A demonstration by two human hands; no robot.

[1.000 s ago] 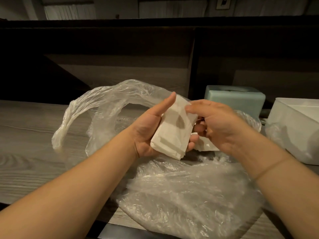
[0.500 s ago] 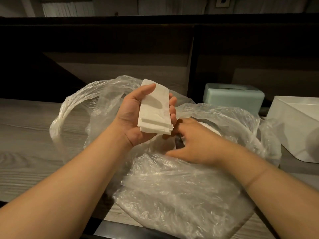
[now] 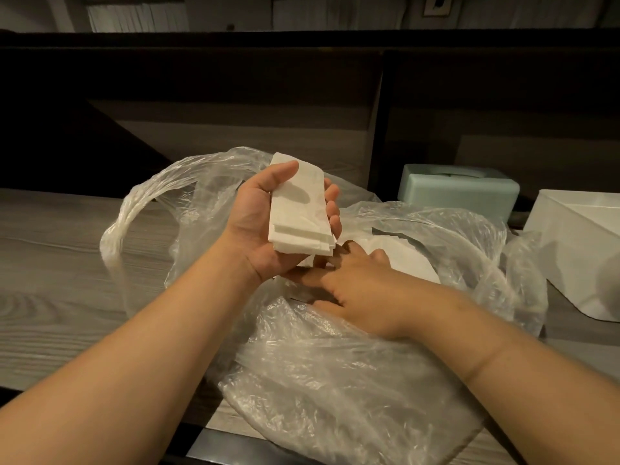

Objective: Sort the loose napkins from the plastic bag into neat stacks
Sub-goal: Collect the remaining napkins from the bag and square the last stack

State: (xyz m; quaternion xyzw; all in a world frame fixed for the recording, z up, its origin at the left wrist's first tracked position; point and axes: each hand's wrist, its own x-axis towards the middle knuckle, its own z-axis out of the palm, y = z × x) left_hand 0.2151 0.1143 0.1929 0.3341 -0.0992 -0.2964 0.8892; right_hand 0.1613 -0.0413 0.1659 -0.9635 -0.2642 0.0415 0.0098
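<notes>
Our left hand [image 3: 265, 226] up, fingers curled round the napkin stack [image 3: 298, 209], our right hand [image 3: 359, 290] reaching into the plastic bag [image 3: 335, 380], fingers straight on loose napkins [image 3: 406, 260], bag overhanging the desk [image 3: 60, 263] edge, bare desk leftward.

Likely a restaurant or café booth: a wood-grain table [image 3: 67, 270] backed by a dark wooden partition [image 3: 235, 95], with a pale green tissue dispenser [image 3: 459, 193] against that partition.

Matt white paper napkins [image 3: 297, 209], glossy crinkled plastic bag [image 3: 335, 391] (clear), matt wood-grain counter [image 3: 60, 263].
</notes>
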